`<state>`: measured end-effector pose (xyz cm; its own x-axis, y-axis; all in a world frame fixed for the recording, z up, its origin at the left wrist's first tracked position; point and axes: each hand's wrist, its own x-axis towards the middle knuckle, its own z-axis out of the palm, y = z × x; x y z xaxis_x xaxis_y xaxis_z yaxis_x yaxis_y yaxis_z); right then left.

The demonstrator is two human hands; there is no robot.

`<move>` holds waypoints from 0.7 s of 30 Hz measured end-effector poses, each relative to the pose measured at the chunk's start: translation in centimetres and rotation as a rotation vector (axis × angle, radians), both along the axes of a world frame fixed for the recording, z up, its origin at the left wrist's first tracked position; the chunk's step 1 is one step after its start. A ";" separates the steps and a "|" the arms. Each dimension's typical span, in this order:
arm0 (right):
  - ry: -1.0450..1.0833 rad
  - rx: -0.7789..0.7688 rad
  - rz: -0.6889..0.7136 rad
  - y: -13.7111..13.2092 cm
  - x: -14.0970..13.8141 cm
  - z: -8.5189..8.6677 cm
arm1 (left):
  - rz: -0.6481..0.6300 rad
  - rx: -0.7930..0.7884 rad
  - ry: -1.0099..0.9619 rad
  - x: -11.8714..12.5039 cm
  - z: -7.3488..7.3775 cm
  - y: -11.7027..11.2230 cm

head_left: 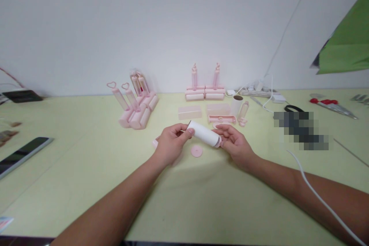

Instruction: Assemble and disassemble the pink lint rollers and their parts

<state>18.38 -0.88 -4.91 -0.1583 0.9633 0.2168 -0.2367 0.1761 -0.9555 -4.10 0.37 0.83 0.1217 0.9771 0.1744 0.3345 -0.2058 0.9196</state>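
A white cardboard tube (pixel 203 133) is held slantwise above the table, its right end lower. My left hand (pixel 173 143) is closed around its upper left end. At the lower right end, my right hand (pixel 236 145) pinches a small pink piece (pixel 219 142), partly hidden by the fingers; how far it sits inside the tube I cannot tell. Below the tube, a pink disc with a central hole (pixel 196 151) lies flat on the table. Another pink part (pixel 155 142) is mostly covered by my left hand.
Pink rollers with upright handles (pixel 135 117) stand at back left, more (pixel 204 93) against the wall. Pink boxes (pixel 189 112), an open pink tray (pixel 221 119) and another white tube (pixel 236 104) lie ahead. A phone (pixel 24 155) is left; a white cable (pixel 317 192) crosses my right forearm.
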 end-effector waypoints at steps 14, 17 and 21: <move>-1.019 0.659 0.019 -0.5 0.4 -0.3 | 0.360 0.342 0.364 -4.7 5.1 1.8; -1.057 0.666 0.014 -0.3 0.1 -0.6 | 0.406 0.378 0.591 -6.1 5.6 3.1; -1.080 0.638 0.041 -0.1 0.2 -0.7 | 0.358 0.371 0.836 -6.8 5.3 5.6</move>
<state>18.54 -0.98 -5.56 -0.5725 0.7251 0.3827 0.5967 0.6886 -0.4121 -10.91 5.93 6.13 0.0530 0.8809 0.4703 0.9473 -0.1934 0.2553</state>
